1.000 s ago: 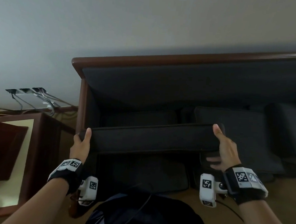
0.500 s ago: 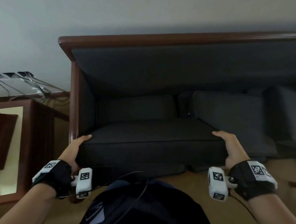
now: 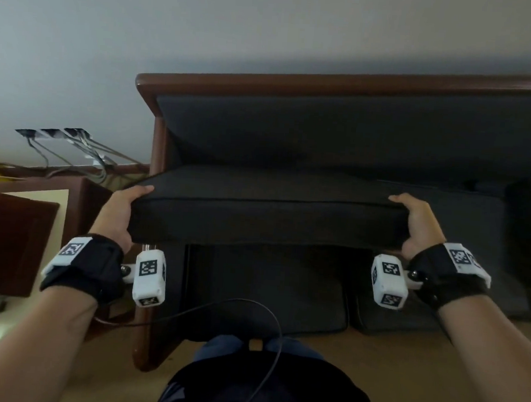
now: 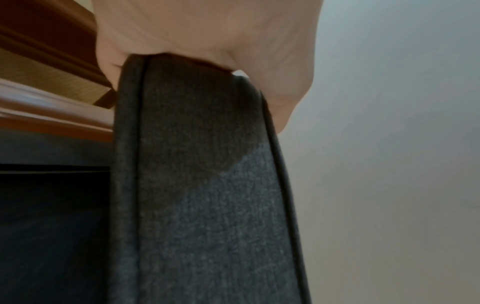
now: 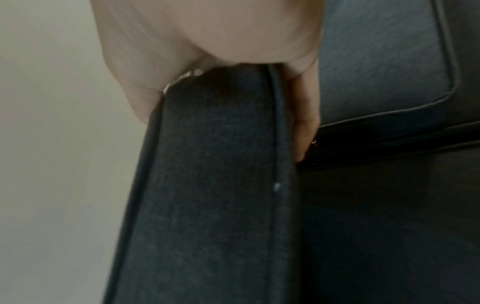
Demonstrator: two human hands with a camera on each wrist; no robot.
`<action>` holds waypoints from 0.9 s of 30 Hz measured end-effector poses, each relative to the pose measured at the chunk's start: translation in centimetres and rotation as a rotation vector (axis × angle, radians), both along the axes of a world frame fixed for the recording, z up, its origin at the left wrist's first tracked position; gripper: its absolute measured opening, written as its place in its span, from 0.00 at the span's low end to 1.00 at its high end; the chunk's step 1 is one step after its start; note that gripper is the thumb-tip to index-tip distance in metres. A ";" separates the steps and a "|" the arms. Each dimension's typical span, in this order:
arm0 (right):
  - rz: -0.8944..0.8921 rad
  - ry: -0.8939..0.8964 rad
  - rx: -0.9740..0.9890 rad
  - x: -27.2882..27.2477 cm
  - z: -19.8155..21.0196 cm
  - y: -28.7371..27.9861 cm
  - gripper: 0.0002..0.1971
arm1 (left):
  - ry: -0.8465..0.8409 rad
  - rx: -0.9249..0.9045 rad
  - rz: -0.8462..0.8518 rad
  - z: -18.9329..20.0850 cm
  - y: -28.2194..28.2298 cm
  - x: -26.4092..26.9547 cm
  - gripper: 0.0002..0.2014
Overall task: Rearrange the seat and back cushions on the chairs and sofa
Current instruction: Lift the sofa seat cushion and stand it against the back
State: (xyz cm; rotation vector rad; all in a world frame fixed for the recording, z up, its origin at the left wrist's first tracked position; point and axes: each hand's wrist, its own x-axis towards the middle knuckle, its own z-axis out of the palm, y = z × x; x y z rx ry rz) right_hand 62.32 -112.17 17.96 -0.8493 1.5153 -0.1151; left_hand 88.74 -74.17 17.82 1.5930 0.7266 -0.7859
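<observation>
Head view: a person stands facing a dark grey sofa with a reddish-brown wooden frame, set against a pale wall. Both hands hold one thick grey seat cushion level above the sofa's seat, its front edge toward the person. The left hand grips the cushion's end at 9 o'clock, thumb lying on top and fingers hidden under it. The right hand grips the end at 3 o'clock the same way. Each wrist wears a black strap carrying a white block with a square printed marker. Below the held cushion, toward 6 o'clock, two more grey cushions lean against the sofa's front, down by the tan floor. At 9 o'clock stands a brown side table; cables run along the wall above it.

Left wrist view: only here the cushion's piped side panel fills the middle, running from the left palm at 12 o'clock down to 6 o'clock. The thumb curls round one edge; the fingers sit behind the other edge. The wooden sofa rail shows at 9 o'clock, the wall at 3 o'clock.

Right wrist view: the cushion's other side panel runs downward from the right palm. Fingertips press its far face. At 2 o'clock another grey sofa cushion with piped edging appears.
</observation>
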 end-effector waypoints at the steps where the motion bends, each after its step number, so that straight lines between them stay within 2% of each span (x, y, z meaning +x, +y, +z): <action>1: 0.007 -0.014 0.004 1.2 -0.4 -0.2 0.36 | -0.028 -0.011 0.002 0.1 -0.5 0.9 0.13; 5: 0.000 -0.021 0.004 3.7 -3.9 -2.5 0.43 | 0.032 -0.046 -0.097 -1.8 -3.0 3.1 0.17; 6: -0.004 -0.019 0.023 3.9 -4.5 -2.7 0.45 | 0.058 -0.037 -0.118 -2.5 -3.4 3.2 0.22; 9: 0.040 -0.030 0.024 6.1 -5.1 -2.5 0.49 | 0.068 0.072 -0.095 -7.1 -2.5 5.4 0.55; 10: 0.069 -0.032 0.005 7.2 -4.7 -2.5 0.48 | 0.061 0.081 -0.077 -8.5 -2.0 6.3 0.60; 12: 0.084 -0.041 -0.031 9.0 -4.3 -3.2 0.48 | 0.030 0.059 -0.058 -7.4 -2.9 6.9 0.57; 15: 0.106 -0.091 -0.052 11.3 -4.0 -5.3 0.49 | -0.085 0.006 -0.053 -3.8 -5.5 7.9 0.37; 16: 0.097 -0.119 -0.058 12.0 -3.8 -5.7 0.48 | -0.130 -0.016 -0.041 -3.3 -6.1 8.5 0.34; 20: 0.053 -0.316 -0.144 15.3 -1.3 -5.4 0.36 | -0.291 -0.165 0.048 -2.0 -8.1 9.9 0.37; 22: 0.065 -0.350 -0.158 16.3 -0.5 -4.7 0.35 | -0.343 -0.175 -0.042 -1.6 -8.6 10.2 0.34; 25: 0.133 -0.297 -0.162 16.2 -0.2 -3.1 0.32 | -0.444 -0.128 -0.211 -1.6 -8.2 9.6 0.39; 27: 0.222 -0.186 -0.151 14.5 -1.2 -1.6 0.26 | -0.475 -0.103 -0.267 -2.6 -6.6 8.4 0.34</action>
